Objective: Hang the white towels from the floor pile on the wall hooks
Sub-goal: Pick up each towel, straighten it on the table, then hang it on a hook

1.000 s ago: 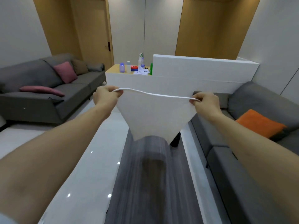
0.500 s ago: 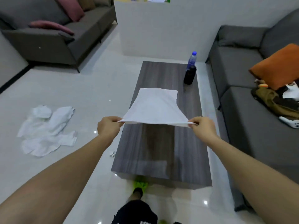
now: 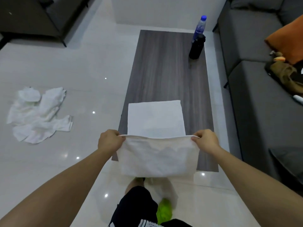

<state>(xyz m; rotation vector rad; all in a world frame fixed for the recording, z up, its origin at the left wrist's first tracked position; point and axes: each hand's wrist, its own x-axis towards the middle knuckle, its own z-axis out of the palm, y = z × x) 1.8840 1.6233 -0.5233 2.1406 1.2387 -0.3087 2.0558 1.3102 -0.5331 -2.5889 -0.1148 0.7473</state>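
I hold a white towel (image 3: 157, 154) stretched between both hands over the near end of a dark wooden coffee table (image 3: 165, 66). My left hand (image 3: 109, 141) pinches its left corner and my right hand (image 3: 205, 140) pinches its right corner. The towel's far half lies flat on the tabletop; its near half hangs down over the table's front edge. A crumpled pile of white towels (image 3: 39, 115) lies on the pale tiled floor to the left. No wall hooks are in view.
A black bottle (image 3: 196, 46) and a clear blue-capped bottle (image 3: 200, 27) stand at the table's far right. A grey sofa (image 3: 262, 104) with an orange cushion (image 3: 288, 40) and clutter runs along the right. Another dark sofa (image 3: 41, 18) is far left. My legs and green shoe (image 3: 164, 212) show below.
The view tipped down from the room to the table and floor. The towel, held up in the air before, now lies half on the tabletop with its near half draped over the edge.
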